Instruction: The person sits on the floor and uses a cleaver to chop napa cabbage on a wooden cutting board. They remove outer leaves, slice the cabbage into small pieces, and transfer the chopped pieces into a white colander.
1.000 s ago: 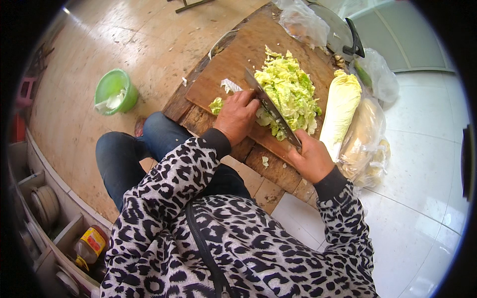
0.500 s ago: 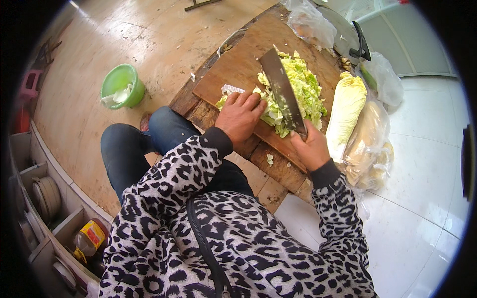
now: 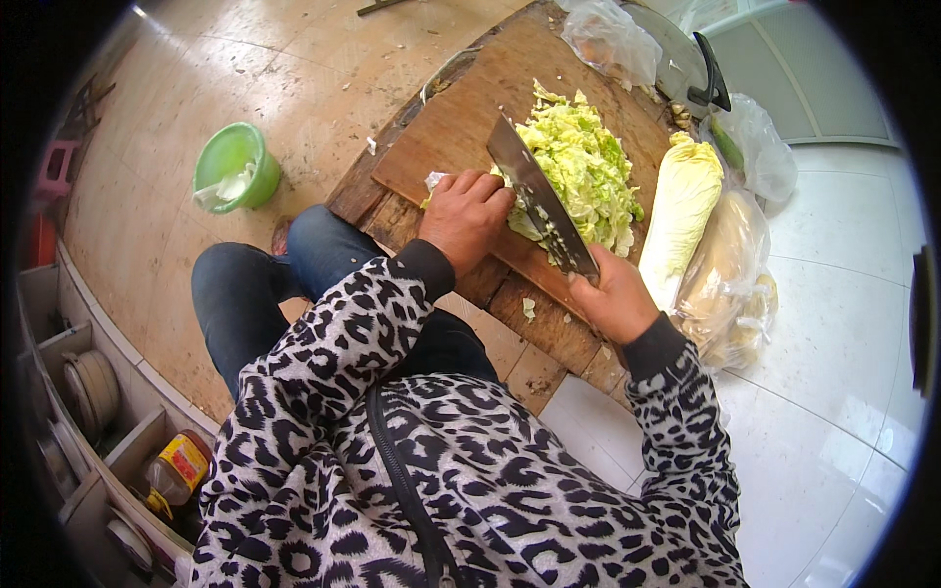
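Note:
My right hand (image 3: pixel 618 294) is closed round the handle end of a wide cleaver (image 3: pixel 544 201), whose blade slants up and left with bits of cabbage stuck to it. Along the blade's right side lies a loose heap of shredded napa cabbage (image 3: pixel 588 167) on the wooden cutting board (image 3: pixel 441 132). Just left of the blade, my left hand (image 3: pixel 469 218) presses down with bent fingers on a piece of cabbage. That piece is mostly hidden; only a pale end shows beyond the fingers.
A whole napa cabbage (image 3: pixel 679 211) lies right of the board, beside bagged food (image 3: pixel 725 265). At the far right are a plastic bag (image 3: pixel 760 147) and a round lid with a black handle (image 3: pixel 711 78). A green bucket (image 3: pixel 260 181) stands on the floor at left.
The cleaver has shifted left, close to my left fingers. Cabbage that lay left of the blade now lies mostly on its right. My left hand has slid slightly left.

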A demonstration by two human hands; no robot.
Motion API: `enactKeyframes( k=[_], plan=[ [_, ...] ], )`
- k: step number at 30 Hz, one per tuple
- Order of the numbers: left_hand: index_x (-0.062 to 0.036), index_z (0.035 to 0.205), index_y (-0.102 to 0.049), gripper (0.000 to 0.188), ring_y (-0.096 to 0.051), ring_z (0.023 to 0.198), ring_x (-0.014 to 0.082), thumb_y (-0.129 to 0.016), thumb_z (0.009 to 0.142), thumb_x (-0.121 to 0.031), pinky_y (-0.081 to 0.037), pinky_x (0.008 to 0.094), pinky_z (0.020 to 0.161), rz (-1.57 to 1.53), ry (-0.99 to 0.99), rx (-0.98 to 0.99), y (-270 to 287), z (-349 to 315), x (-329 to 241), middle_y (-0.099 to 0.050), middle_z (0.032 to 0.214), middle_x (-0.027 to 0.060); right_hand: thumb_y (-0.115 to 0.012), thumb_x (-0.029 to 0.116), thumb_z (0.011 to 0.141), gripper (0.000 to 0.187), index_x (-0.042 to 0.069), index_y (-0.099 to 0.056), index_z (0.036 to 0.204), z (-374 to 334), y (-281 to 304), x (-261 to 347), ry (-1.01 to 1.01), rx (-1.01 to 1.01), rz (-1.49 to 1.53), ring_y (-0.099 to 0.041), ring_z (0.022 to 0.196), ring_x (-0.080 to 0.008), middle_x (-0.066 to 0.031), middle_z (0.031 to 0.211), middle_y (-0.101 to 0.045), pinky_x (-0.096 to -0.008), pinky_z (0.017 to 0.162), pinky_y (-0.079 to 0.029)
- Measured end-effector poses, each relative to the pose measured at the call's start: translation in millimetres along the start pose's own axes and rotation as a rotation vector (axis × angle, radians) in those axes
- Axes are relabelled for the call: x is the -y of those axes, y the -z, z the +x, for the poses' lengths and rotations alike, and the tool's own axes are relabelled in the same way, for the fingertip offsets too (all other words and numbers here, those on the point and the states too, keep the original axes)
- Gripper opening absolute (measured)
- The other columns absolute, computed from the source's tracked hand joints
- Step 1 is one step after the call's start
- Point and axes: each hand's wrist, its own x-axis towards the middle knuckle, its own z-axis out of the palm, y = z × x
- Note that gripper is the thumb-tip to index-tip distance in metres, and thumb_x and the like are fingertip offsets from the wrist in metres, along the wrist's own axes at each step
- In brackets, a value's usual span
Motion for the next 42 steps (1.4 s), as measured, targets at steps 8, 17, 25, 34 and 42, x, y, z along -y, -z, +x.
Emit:
enactKeyframes(
  k=[8, 17, 25, 34, 42],
  plan=[
    [-0.0117, 0.115, -0.066, 0.034, -0.058, 0.116, 0.0258, -0.066, 0.082, -0.018, -0.042, 0.0435, 0.099, 0.087, -0.111, -0.047, 12, -11, -4, -0.061, 0.114, 0.0061, -0.063, 0.025, 0.088, 0.033, -0.002, -0.062, 0.107, 17, -25, -9, -0.049, -0.102, 0.240, -0.068, 0.084, -0.0382, -0.0252, 0.087, -0.068, -0.0445, 0.076, -0.051],
    [-0.0092, 0.120, -0.062, 0.036, -0.060, 0.111, 0.0292, -0.061, 0.085, -0.013, -0.048, 0.0421, 0.092, -0.044, 0.039, 0.040, 7, -5, -5, -0.063, 0.115, 0.0094, -0.064, 0.026, 0.090, 0.029, 0.001, -0.060, 0.103, -25, 3, 18, 0.009, -0.065, 0.024, -0.065, 0.074, -0.0433, -0.0233, 0.077, -0.065, -0.0484, 0.068, -0.050],
    [-0.0095, 0.112, -0.064, 0.030, -0.060, 0.111, 0.0269, -0.063, 0.083, -0.016, -0.048, 0.0414, 0.091, 0.052, -0.066, 0.019, 4, -10, 5, -0.064, 0.115, 0.0073, -0.061, 0.024, 0.090, 0.032, -0.003, -0.058, 0.107, 1, -10, 18, 0.075, 0.004, -0.040, -0.066, 0.085, -0.0460, -0.0291, 0.087, -0.066, -0.0506, 0.075, -0.051],
    [-0.0130, 0.122, -0.067, 0.039, -0.052, 0.128, 0.0273, -0.064, 0.084, -0.018, -0.041, 0.0443, 0.103, 0.143, -0.086, 0.052, 21, -27, 1, -0.058, 0.129, 0.0075, -0.064, 0.023, 0.090, 0.032, -0.001, -0.062, 0.111, 20, -29, 12, -0.015, -0.108, 0.179, -0.063, 0.076, -0.0261, -0.0138, 0.083, -0.066, -0.0389, 0.072, -0.051],
    [-0.0097, 0.121, -0.064, 0.038, -0.058, 0.114, 0.0282, -0.062, 0.083, -0.013, -0.045, 0.0408, 0.097, -0.016, 0.045, 0.081, 13, -19, 3, -0.062, 0.120, 0.0092, -0.064, 0.025, 0.090, 0.028, 0.001, -0.059, 0.102, -19, -2, 30, -0.037, -0.029, 0.008, -0.061, 0.069, -0.0318, -0.0182, 0.076, -0.062, -0.0407, 0.066, -0.048]
  ],
)
